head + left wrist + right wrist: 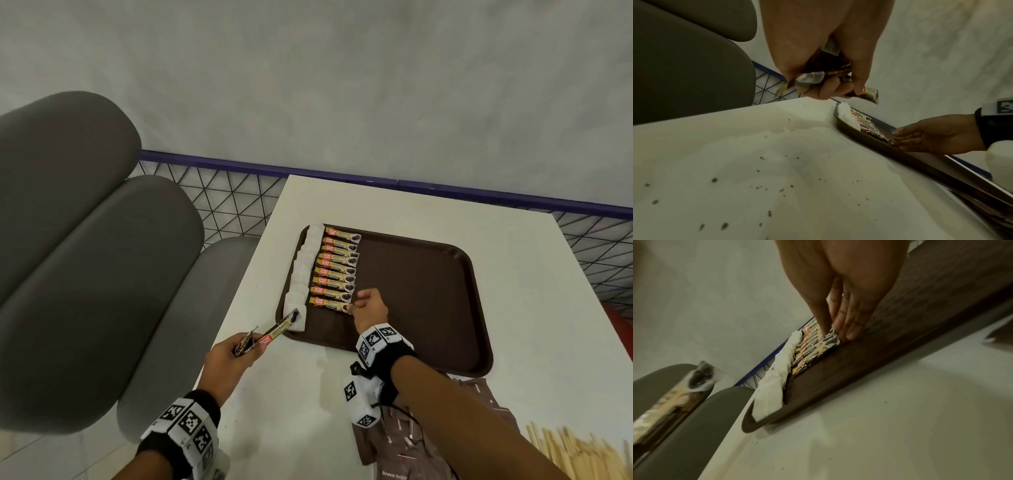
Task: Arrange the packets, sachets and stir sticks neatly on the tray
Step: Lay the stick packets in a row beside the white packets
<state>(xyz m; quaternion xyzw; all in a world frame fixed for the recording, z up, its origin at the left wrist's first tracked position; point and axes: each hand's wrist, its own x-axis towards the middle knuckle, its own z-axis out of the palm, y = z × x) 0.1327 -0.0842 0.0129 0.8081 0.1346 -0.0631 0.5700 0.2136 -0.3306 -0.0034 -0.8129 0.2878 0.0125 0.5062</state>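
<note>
Nine coffee granule sachets (337, 270) lie side by side in a column on the left part of the brown tray (428, 291), each with its long axis running across the tray, and a row of white packets (301, 274) sits just beside them against the tray's left rim. The right hand (370, 306) rests at the right-hand end of the nearest sachet (330, 304), its fingers straight and touching that end, holding nothing; the grip here is an open one that seems to nudge the sachet into line with its neighbours. The left hand (227, 359) hovers over the table (308, 404) off the tray's near left corner, its grip closed around a small bunch of sachets, with one loose sachet (279, 329) sticking out toward the tray, pointing up and to the right at a slant to the laid row. The open spot for it is the bare tray floor just nearer than the last laid sachet, to the right of and beyond the left hand, so the held one will likely have to turn to lie crosswise; the right hand is already next to that spot. Brown sugar packets (404, 442) and a heap of wooden stir sticks (575, 452) wait on the table near the right forearm, not yet on the tray
</note>
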